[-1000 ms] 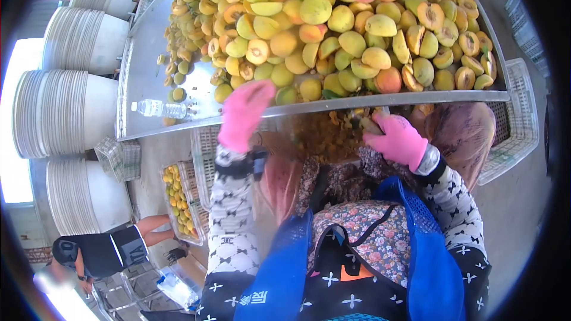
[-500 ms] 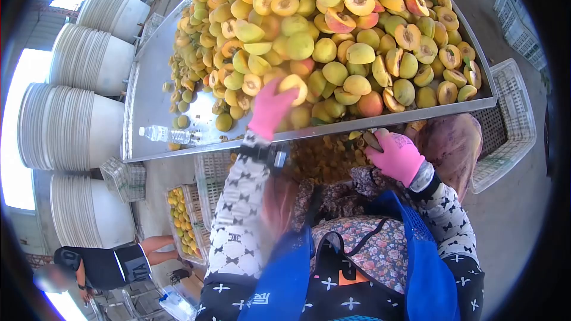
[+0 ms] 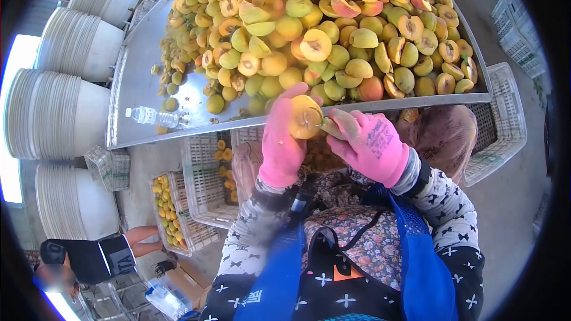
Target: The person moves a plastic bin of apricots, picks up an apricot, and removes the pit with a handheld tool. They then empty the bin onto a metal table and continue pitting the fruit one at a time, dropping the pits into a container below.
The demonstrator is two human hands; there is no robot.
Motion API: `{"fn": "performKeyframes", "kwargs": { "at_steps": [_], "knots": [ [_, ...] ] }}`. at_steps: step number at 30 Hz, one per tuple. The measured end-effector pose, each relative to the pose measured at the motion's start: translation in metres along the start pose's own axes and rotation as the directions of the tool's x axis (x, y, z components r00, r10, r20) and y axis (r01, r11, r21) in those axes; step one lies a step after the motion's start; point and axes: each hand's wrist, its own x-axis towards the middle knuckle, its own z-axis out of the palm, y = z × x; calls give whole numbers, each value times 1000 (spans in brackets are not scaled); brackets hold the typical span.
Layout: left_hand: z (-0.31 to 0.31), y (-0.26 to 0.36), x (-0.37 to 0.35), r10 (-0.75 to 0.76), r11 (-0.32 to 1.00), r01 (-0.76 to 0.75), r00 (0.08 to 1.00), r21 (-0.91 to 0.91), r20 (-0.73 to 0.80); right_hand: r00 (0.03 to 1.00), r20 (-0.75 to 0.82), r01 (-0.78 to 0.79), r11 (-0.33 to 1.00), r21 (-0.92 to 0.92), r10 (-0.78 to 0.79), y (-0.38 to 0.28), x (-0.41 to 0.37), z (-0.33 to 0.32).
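Note:
My left hand (image 3: 282,145), in a pink glove, is closed around a yellow peach half (image 3: 305,117) just over the near rim of the metal table. My right hand (image 3: 373,145), also gloved in pink with stained fingertips, is pinched right beside the fruit. A small thin tip shows between its fingers and the peach; what it belongs to is hidden. Beyond both hands lies a big heap of peaches (image 3: 363,38), many of them halved, with hollows in the cut faces.
The metal table (image 3: 134,83) has a raised rim and holds a plastic bottle (image 3: 151,117) at left. Crates (image 3: 205,184) stand below left, one with peaches (image 3: 169,211). Another crate (image 3: 502,119) is at right. Stacked white tubs (image 3: 56,113) and a person (image 3: 89,261) are at far left.
My left hand has come back from the heap toward me with a peach half. My right hand has moved up and left to meet it. The view has shifted slightly.

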Motion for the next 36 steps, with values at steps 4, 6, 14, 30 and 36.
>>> {"fn": "performKeyframes", "kwargs": {
  "at_steps": [4, 6, 14, 30, 36],
  "knots": [
    [6, 5, -13, -75, 989, 70, 997, -128, -34, 989, 143, -12, 980, -197, 41, -5, -4, 8],
    [18, 23, -20, -290, 865, 242, 956, -440, -44, 979, 204, 6, 997, -81, 11, -1, -8, 15],
    [20, 21, -14, -271, 907, 224, 959, -358, -88, 967, 225, -224, 822, 523, 120, -9, -16, 29],
    [1, 39, 1, -544, 806, 584, 796, -100, 265, 406, 850, -875, 125, 468, -336, 6, -20, 12],
    [-103, 62, -32, -485, 783, 432, 875, 447, 3, 744, 661, -363, 892, 268, 104, 45, -54, 18]
  ]
}}
